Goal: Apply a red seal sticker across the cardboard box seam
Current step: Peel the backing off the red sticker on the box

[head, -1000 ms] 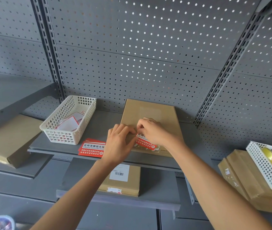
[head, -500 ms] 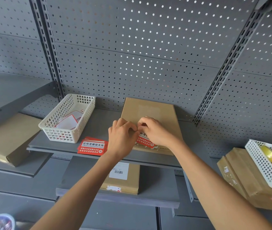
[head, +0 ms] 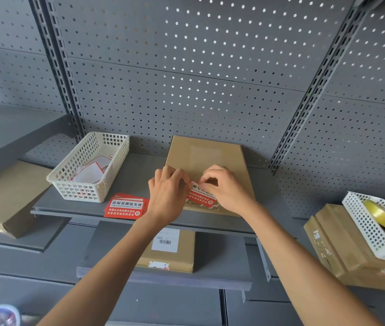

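Observation:
A flat cardboard box (head: 206, 156) lies on the grey shelf (head: 135, 175). Over its near edge sits a red seal sticker (head: 201, 196) with white and black print. My left hand (head: 166, 196) and my right hand (head: 228, 190) meet at the sticker's upper left corner, fingers curled, both pinching at it there. My hands hide part of the sticker and the box seam beneath.
A small stack of red stickers (head: 126, 207) lies on the shelf left of my left hand. A white basket (head: 90, 167) with peeled backing papers stands further left. Below is a labelled box (head: 170, 251). At right, a basket (head: 374, 227) with tape rests on cardboard boxes.
My hands have drawn slightly apart at the sticker's corner, so more of its top left print shows. The camera view has tilted a little.

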### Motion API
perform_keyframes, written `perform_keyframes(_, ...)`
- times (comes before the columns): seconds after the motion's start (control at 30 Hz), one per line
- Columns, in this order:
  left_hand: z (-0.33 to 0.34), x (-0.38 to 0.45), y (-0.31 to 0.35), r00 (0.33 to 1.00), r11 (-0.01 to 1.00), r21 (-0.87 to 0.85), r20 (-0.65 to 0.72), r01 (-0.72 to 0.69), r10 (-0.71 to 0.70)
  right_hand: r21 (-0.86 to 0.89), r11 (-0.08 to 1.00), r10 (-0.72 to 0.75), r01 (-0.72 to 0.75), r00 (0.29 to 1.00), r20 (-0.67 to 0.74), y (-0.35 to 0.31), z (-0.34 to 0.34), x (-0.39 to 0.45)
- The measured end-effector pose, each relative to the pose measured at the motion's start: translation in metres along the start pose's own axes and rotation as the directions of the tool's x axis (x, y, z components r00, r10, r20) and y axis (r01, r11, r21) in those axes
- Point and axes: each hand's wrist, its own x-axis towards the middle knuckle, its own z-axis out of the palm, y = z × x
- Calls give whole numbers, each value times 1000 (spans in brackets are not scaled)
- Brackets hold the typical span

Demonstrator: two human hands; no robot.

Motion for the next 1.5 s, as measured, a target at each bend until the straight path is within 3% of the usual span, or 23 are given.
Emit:
perform_keyframes(0.17,-4,4,7,998,999,45,57,14,-16,-15,1000,-4,3,1000,-2,3,4,3)
perform_keyframes(0.47,-6,4,13,998,998,38,24,57,-58,71,997,24,-24,1000,-5,4,6,0)
perform_keyframes(0.8,-6,5,12,998,997,51,-4,-57,57,132,990,55,-54,998,-2,-3,6,0)
perform_keyframes(0.97,-4,3,7,997,997,24,-14,-70,70,167,986,39,-23,995,-89,3,7,-6)
perform_keyframes(1.5,-5,5,7,990,987,82,53,-135,131,69,997,-34,38,998,-56,8,9,-5)
